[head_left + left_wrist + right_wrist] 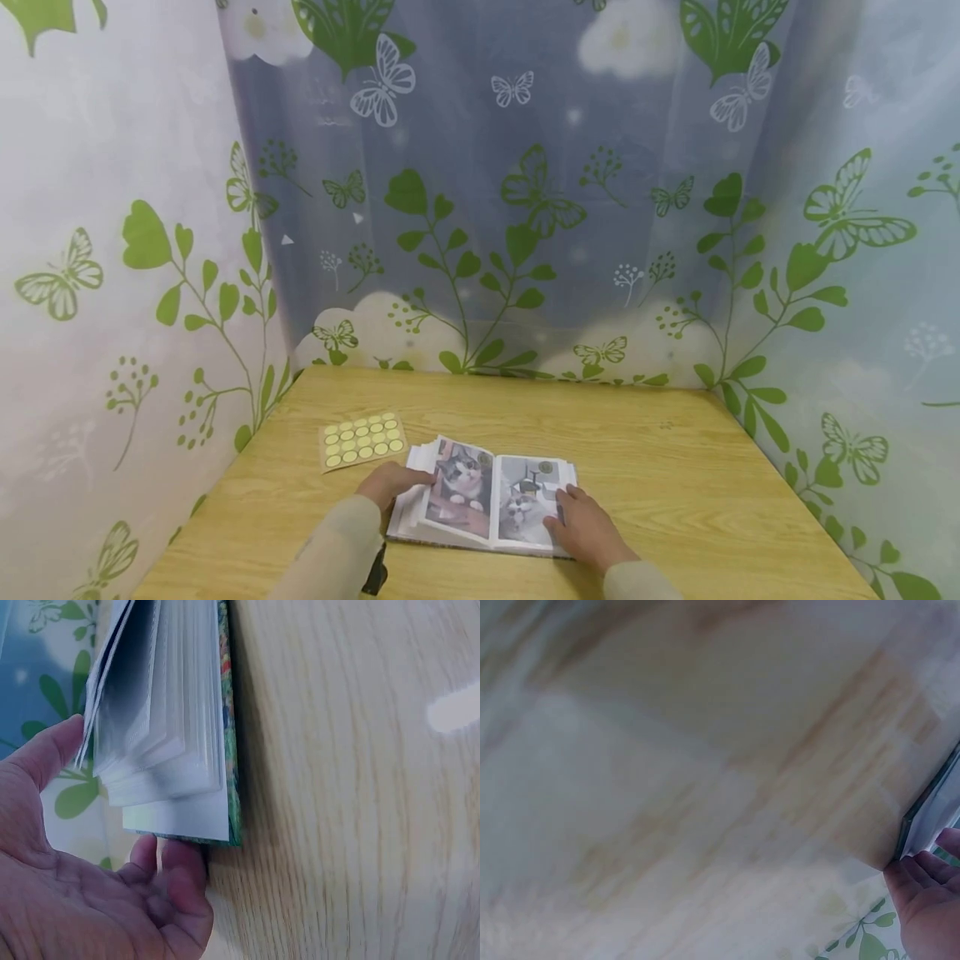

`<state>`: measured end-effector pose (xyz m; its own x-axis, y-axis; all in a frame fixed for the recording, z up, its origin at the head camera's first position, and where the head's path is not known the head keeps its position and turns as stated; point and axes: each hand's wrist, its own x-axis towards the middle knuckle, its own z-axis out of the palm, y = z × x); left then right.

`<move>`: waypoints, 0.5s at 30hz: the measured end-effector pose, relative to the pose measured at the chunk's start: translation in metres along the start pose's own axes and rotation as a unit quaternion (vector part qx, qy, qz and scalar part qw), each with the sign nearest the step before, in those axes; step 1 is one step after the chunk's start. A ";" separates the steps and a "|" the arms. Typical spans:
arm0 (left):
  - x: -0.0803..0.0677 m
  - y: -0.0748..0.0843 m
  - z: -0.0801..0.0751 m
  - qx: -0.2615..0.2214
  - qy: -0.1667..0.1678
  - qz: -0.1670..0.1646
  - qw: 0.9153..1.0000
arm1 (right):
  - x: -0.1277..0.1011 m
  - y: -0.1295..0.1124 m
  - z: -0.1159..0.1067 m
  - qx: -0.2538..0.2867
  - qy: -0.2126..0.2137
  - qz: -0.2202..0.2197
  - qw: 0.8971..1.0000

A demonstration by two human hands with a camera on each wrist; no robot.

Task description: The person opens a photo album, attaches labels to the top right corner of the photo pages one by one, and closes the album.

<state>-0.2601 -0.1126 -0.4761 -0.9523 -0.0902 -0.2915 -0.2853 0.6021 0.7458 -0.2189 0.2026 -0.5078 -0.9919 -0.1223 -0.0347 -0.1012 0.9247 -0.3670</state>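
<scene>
An open photo album [495,543] lies on the table, with a cat picture on each of the two facing pages. At its left side my left hand [390,483] holds the album. The left wrist view shows the thumb of that hand [75,877] against the edge of a raised leaf [105,682], while the other fingers curl at the green patterned cover [231,787]. My right hand [588,527] grips the right edge, thumb over the page. Only part of the right hand [930,907] and the album's edge [906,829] appear in the right wrist view.
A sheet of round yellow stickers [363,440] lies beyond the left hand on the wooden table [675,475]. Curtains [480,208] printed with leaves and butterflies enclose the back and both sides. A black object [377,573] shows partly beside the left sleeve.
</scene>
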 end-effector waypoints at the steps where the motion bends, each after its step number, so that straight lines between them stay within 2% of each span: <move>1: 0.000 0.000 0.000 -0.006 0.001 0.003 1.000 | 0.000 0.000 0.000 0.000 0.000 0.000 1.000; 7: -0.003 0.005 0.002 -0.059 0.024 0.015 0.998 | 0.000 0.002 0.001 0.003 0.002 -0.008 1.000; 12: -0.005 0.013 0.002 -0.068 0.042 0.028 0.996 | 0.001 0.002 0.001 0.006 0.003 -0.010 1.000; 15: -0.005 0.016 0.000 -0.086 0.043 0.045 0.994 | 0.001 0.001 0.001 0.005 0.017 -0.030 0.999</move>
<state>-0.2601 -0.1023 -0.4629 -0.9784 -0.1141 -0.1724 -0.2060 0.4675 0.8597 -0.2198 0.2032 -0.5097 -0.9861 -0.1649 0.0201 -0.1602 0.9121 -0.3774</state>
